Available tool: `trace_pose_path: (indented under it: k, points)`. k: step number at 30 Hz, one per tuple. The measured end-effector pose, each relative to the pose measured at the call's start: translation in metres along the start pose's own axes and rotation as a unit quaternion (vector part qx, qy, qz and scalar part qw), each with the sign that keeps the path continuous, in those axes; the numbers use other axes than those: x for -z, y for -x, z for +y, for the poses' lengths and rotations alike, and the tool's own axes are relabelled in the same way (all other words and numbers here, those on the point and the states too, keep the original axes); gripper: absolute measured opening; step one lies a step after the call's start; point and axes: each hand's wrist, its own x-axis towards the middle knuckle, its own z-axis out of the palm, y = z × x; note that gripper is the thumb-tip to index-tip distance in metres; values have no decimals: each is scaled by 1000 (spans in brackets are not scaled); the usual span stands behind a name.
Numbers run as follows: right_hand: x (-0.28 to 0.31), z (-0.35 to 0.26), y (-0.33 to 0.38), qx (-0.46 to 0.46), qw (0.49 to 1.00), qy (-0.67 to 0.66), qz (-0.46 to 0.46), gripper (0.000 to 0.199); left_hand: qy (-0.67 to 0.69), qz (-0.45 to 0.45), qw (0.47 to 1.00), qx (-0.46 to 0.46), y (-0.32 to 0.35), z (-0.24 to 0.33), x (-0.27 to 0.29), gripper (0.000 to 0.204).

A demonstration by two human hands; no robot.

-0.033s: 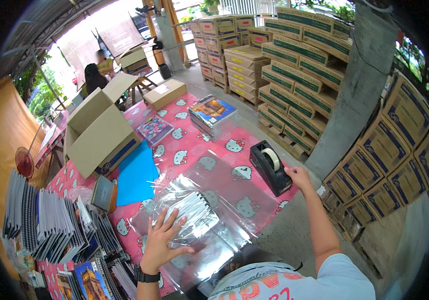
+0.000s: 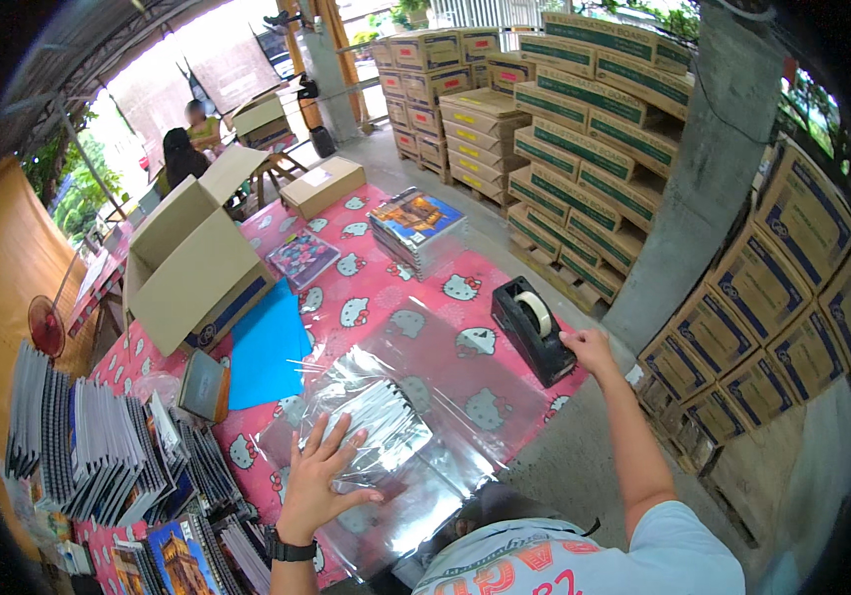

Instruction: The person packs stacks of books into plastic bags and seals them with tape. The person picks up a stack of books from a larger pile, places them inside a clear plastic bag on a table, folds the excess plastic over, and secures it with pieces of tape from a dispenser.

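My left hand (image 2: 331,476) lies flat with fingers spread on a clear plastic sheet (image 2: 455,476). Beneath the shiny plastic is a spiral-bound notebook (image 2: 376,421), its coil along the right edge, beside my fingertips. At the table's right edge stands a black tape dispenser (image 2: 534,342) with a roll of tape (image 2: 534,311) in it. My right hand (image 2: 592,349) is at the dispenser's near end, its thumb and fingers pinched together. Whatever they grip there is too small to make out.
Stacked spiral notebooks (image 2: 108,446) crowd the table's left side. Beyond lie blue sheets (image 2: 269,347), an open carton (image 2: 197,283), a wrapped notebook stack (image 2: 417,230) and a small box (image 2: 324,186). Piled cartons (image 2: 584,149) and a concrete pillar (image 2: 703,169) stand right. A person (image 2: 185,154) sits far off.
The view has shifted very slightly. Both hands and the things on the table keep their places.
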Motion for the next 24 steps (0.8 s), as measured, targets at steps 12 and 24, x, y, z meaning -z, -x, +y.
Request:
trace_pose_path:
  k: [12, 24]
  points:
    - [-10, 45, 55, -190, 811, -513, -206, 8, 8, 10, 1000, -11, -1, 0, -2, 84]
    - [-85, -302, 137, 336, 773, -62, -534, 31, -16, -5, 1000, -16, 1, -10, 0, 80]
